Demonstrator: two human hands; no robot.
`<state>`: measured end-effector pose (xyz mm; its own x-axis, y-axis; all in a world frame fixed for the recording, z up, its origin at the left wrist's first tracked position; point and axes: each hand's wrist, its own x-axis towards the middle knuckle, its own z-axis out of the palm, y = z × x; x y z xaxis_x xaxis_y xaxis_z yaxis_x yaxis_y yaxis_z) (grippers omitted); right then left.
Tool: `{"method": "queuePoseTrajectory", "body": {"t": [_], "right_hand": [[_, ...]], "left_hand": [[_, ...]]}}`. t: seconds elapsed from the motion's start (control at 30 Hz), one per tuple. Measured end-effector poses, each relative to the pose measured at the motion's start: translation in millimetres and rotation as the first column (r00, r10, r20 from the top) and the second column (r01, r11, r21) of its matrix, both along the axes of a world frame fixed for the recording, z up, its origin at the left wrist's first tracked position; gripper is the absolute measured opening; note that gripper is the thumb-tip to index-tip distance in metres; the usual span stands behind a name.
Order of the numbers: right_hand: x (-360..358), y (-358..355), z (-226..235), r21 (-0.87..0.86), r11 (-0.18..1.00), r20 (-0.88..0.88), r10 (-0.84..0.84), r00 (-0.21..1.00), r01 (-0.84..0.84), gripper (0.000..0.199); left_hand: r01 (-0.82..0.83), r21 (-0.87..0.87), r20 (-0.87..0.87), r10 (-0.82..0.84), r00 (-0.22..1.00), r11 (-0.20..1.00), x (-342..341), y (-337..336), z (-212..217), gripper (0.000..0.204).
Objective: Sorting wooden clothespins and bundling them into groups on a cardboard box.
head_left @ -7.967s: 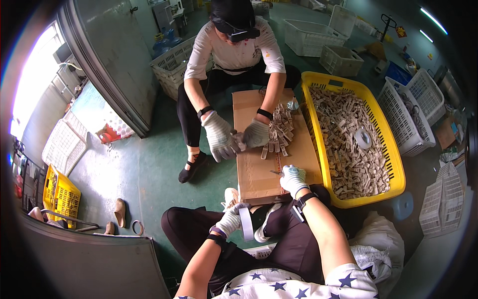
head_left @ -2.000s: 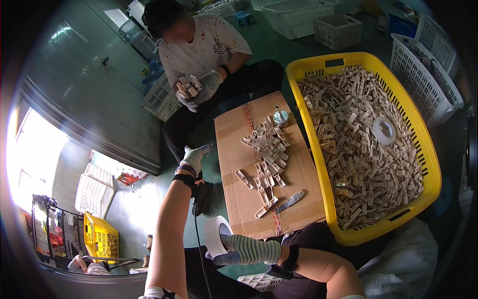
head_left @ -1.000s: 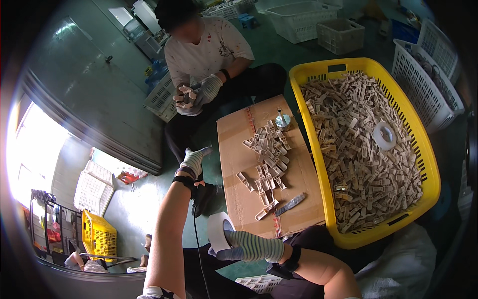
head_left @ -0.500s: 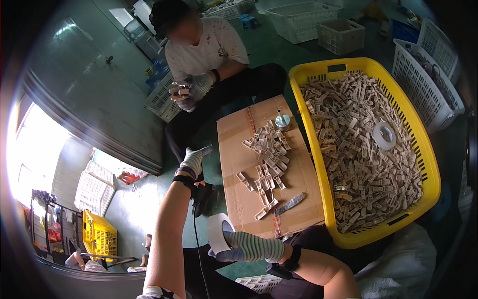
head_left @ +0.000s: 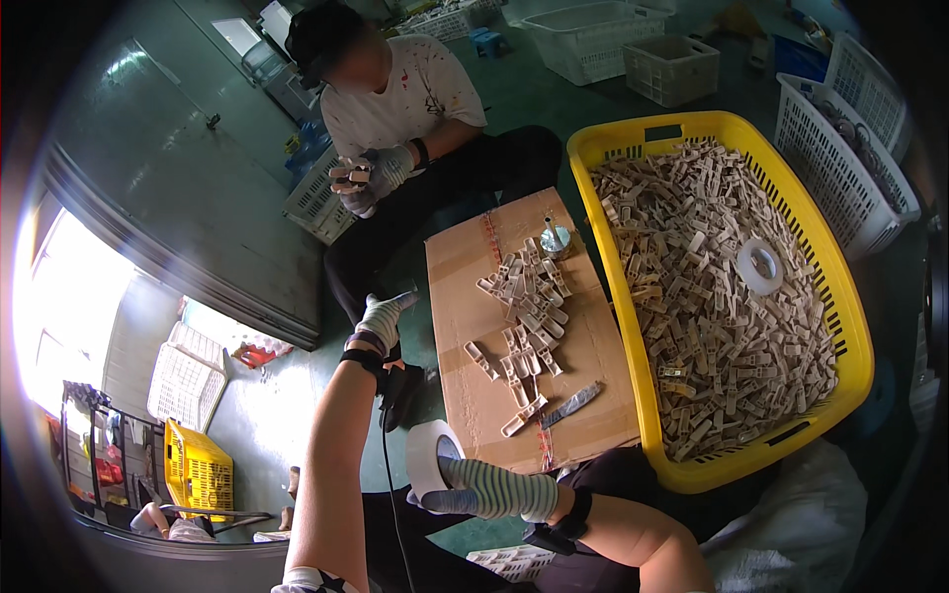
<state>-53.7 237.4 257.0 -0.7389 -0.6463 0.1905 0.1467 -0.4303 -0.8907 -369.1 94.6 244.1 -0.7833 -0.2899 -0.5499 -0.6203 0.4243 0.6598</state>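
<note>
My left hand (head_left: 382, 324), in a striped glove with a strap at the wrist, is held out left of the cardboard box. Its index finger stretches to the right and the thumb stands apart; nothing is plainly visible in it. At the box's near edge, my right hand (head_left: 499, 489), also in a striped glove, grips a wide roll of white tape (head_left: 428, 457). On the cardboard box (head_left: 465, 405) lie several beige plastic clips (head_left: 529, 287), some loose and some in a pile. A dark grey flat strip (head_left: 571, 404) lies near them, and a small metal funnel-shaped piece (head_left: 555, 238) stands at the far end.
Right of the box, a yellow basket (head_left: 852, 371) is heaped with similar clips; a translucent tape roll (head_left: 759, 267) rests on them. Across from me sits a person (head_left: 410, 94) with gloved hands holding clips. A black cable (head_left: 392, 494) hangs beside my left forearm. White crates (head_left: 672, 71) stand behind.
Both hands keep nearly the same pose. The whole view has shifted slightly, and the tape roll in my right hand sits a little further left.
</note>
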Motion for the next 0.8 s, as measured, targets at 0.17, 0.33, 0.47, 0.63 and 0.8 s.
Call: {"method": "queuePoseTrajectory", "body": {"t": [0.17,0.33,0.47,0.63,0.8], "right_hand": [[0.3,0.3,0.6,0.023,1.000,0.022,0.005,1.000,-0.006,0.050],[-0.4,-0.7,-4.5,0.020,0.999,-0.042,-0.030,0.999,0.031,0.054],[-1.2,0.8,-0.3,0.010,0.999,-0.056,-0.032,0.998,0.033,0.055],[-2.6,4.0,0.2,0.024,1.000,-0.047,-0.001,0.999,0.002,0.052],[-0.7,-1.5,-1.2,0.041,0.998,-0.087,-0.033,0.996,0.037,0.051]], "left_hand": [[0.030,-0.005,-0.008,-0.030,1.000,1.000,1.9,0.6,1.0,0.082],[0.049,0.044,-0.035,-0.047,0.998,0.998,7.6,6.5,1.3,0.083],[0.088,0.061,-0.028,-0.087,0.996,0.994,7.4,1.9,0.8,0.093],[0.066,0.048,-0.022,-0.065,0.998,0.997,16.2,11.9,5.9,0.109],[0.077,0.087,0.016,-0.079,0.997,0.993,6.7,-7.9,-5.8,0.103]]}}
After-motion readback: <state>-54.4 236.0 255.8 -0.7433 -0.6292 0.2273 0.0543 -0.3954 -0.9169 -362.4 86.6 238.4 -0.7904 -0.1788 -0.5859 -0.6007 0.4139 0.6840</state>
